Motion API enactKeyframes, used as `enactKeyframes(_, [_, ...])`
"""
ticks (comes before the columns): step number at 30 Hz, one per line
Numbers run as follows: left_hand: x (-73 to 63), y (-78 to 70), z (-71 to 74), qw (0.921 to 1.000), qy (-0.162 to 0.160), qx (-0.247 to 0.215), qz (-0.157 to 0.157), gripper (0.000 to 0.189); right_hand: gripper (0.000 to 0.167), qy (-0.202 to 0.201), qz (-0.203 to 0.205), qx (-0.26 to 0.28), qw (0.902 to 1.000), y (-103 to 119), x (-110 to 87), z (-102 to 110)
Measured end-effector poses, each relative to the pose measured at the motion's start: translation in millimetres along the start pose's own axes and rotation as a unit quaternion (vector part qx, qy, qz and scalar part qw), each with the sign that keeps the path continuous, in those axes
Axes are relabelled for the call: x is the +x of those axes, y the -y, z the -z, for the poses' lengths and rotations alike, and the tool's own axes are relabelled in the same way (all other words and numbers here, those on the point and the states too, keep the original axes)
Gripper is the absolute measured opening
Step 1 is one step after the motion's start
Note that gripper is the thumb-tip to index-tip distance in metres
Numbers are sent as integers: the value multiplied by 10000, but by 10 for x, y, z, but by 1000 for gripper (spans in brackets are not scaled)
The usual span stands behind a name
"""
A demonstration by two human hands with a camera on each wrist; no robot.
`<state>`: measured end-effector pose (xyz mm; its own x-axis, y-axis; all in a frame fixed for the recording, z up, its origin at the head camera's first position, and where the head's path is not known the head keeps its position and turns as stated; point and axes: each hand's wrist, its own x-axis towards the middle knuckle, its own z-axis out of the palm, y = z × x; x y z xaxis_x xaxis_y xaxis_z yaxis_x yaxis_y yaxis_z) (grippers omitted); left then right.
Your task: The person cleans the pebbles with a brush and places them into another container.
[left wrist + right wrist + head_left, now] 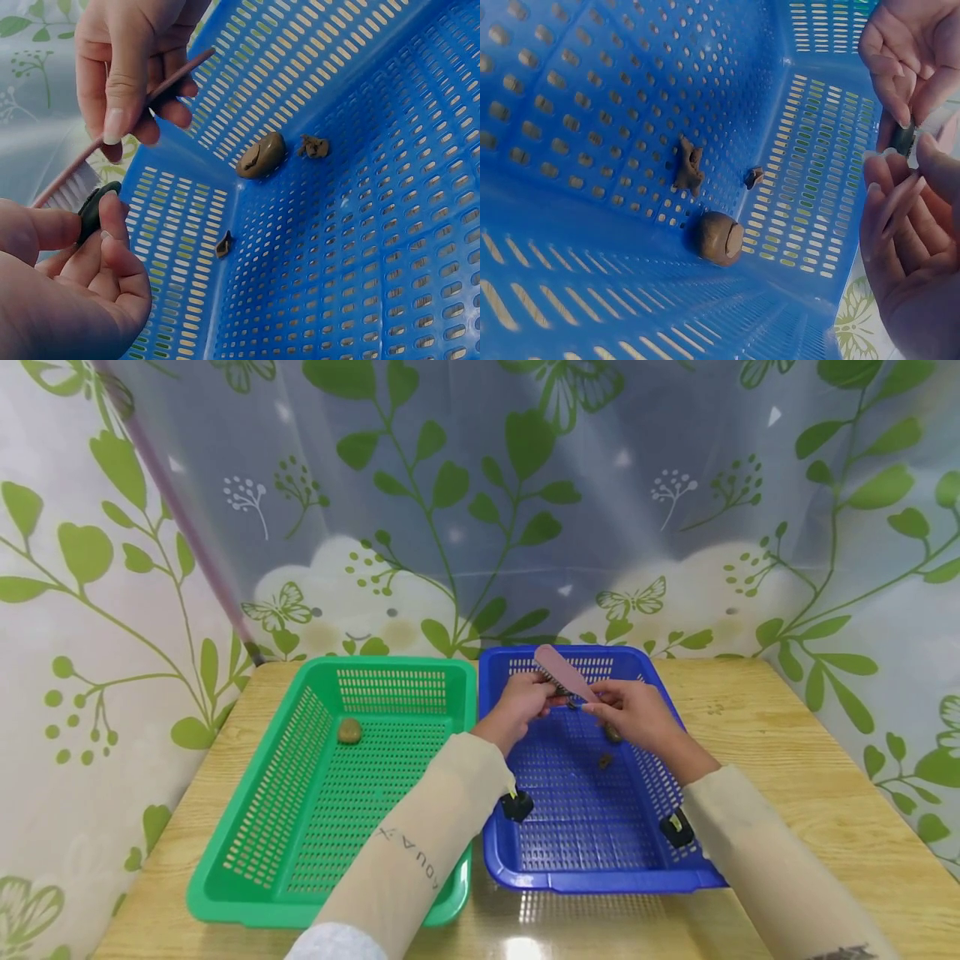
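Observation:
Over the far end of the blue basket (592, 881), my left hand (522, 703) pinches a small dark stone-like piece (91, 214) between thumb and fingers. The right hand (637, 714) grips a pink brush (566, 672) by its handle. Its pale bristles (73, 189) face the dark piece, close beside it; whether they touch I cannot tell. Below the hands, a smooth brown stone (262, 155) with a patch on its surface lies in the blue basket's corner. Near it are a crumpled brown lump (313, 146) and a smaller brown scrap (223, 244).
A green basket (225, 889) stands left of the blue one, with a tan stone (348, 731) near its far left. Both baskets rest on a wooden table (795, 793). A leaf-patterned curtain (465, 527) hangs behind and along the sides.

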<state>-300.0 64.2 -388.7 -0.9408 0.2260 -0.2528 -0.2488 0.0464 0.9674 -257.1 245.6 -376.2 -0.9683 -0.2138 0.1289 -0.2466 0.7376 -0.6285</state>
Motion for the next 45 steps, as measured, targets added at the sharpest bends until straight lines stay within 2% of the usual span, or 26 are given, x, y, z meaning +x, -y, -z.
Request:
enactKeyframes(15, [-6, -8, 23, 9998, 119, 141, -29, 34, 42, -98, -450, -609, 9971, 28, -14, 29])
enactKeyframes(22, [-3, 4, 25, 9999, 13, 128, 35, 33, 41, -99, -540, -513, 9972, 30, -20, 36])
enactKeyframes(33, [11, -6, 23, 9999, 67, 74, 35, 32, 40, -421, -478, -370, 9973, 16, -4, 47])
enactKeyframes(45, [2, 25, 10, 9997, 18, 206, -122, 26, 40, 298, -35, 117, 9995, 21, -19, 13])
